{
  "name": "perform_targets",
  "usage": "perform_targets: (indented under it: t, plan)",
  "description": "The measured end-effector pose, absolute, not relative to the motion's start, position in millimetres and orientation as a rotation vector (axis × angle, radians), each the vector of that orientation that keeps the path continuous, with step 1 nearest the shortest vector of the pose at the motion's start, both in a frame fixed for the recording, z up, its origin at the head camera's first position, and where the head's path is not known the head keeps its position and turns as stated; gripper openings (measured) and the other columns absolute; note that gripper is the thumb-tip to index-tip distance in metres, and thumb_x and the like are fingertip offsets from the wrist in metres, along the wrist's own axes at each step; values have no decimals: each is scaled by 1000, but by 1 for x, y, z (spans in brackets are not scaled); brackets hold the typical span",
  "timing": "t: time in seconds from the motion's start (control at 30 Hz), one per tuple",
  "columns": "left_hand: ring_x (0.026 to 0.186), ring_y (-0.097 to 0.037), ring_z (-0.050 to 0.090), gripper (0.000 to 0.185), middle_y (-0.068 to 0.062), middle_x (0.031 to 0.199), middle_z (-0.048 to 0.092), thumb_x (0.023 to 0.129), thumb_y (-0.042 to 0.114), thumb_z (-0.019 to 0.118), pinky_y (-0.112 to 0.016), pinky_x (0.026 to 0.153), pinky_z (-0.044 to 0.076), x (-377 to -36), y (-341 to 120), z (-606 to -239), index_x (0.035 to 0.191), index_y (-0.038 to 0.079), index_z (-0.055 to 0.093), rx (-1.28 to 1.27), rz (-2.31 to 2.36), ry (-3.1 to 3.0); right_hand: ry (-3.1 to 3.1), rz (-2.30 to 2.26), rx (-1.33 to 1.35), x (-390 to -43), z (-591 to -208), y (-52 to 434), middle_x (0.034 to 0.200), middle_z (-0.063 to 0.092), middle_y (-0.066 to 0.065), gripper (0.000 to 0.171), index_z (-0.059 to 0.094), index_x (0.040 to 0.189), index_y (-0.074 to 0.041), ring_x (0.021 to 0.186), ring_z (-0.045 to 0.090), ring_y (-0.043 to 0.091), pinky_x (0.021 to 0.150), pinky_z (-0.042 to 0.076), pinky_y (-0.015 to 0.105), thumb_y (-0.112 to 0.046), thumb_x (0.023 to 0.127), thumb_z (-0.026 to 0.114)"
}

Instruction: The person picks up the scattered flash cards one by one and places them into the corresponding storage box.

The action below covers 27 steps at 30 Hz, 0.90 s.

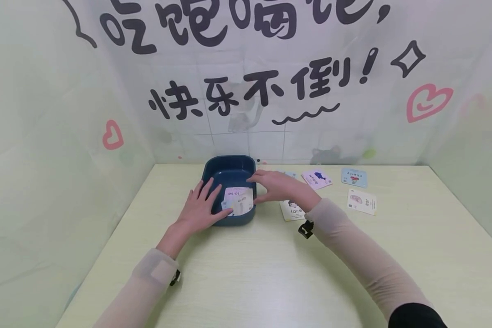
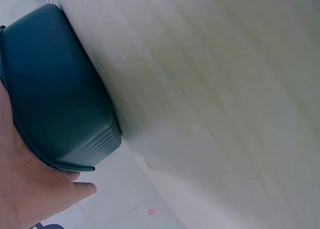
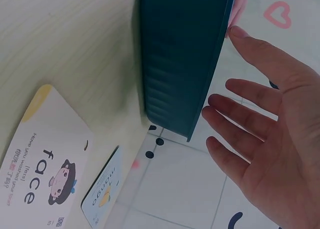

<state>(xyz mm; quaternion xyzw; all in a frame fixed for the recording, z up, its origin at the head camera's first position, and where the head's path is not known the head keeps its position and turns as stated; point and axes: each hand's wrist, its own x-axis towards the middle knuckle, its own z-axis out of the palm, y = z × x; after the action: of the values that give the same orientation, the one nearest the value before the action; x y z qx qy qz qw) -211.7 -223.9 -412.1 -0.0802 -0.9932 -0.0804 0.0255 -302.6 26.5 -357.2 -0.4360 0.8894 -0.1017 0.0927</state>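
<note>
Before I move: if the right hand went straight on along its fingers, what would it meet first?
Most likely the side of the blue bin, just ahead of the right hand; depth is unclear, so it might pass above instead.

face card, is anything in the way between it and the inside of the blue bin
Yes: the right wall of the blue bin stands between its inside and the face card. The right hand is also at that side, near the rim, covering part of the card in the head view.
</note>
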Motion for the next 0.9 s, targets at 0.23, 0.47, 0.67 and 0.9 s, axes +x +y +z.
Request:
perform_targets:
  t: [0.23, 0.47, 0.67, 0.9]
  plan:
    - [154, -45, 9, 92, -16, 168, 13, 89, 67, 56, -66, 121, 17, -212, -223, -412, 158, 13, 29, -241, -250, -3073, 2649, -336, -1335, -301, -358, 35, 145, 53, 12, 66, 52, 144, -6, 132, 55, 28, 111, 46, 43, -35, 89, 74]
    - [154, -44, 9, 92, -15, 168, 14, 89, 67, 57, -66, 122, 15, -211, -223, -413, 158, 13, 29, -235, -270, -3071, 2649, -346, -1322, -301, -361, 47, 145, 54, 11, 65, 52, 144, -7, 133, 54, 28, 113, 44, 44, -36, 90, 73]
    - [154, -44, 10, 92, -16, 168, 15, 88, 67, 58, -65, 122, 15, -211, -223, -412, 157, 13, 31, -233, -289, -3057, 2649, -345, -1256, -300, -364, 59, 147, 53, 11, 65, 52, 145, -8, 135, 53, 29, 113, 43, 45, -35, 90, 74]
    - [154, -44, 10, 91, -16, 168, 15, 88, 66, 58, -66, 122, 15, -210, -223, -413, 157, 13, 31, -241, -290, -3054, 2650, -352, -1194, -300, -370, 73, 147, 52, 12, 65, 52, 144, -8, 136, 51, 30, 113, 43, 48, -33, 89, 75]
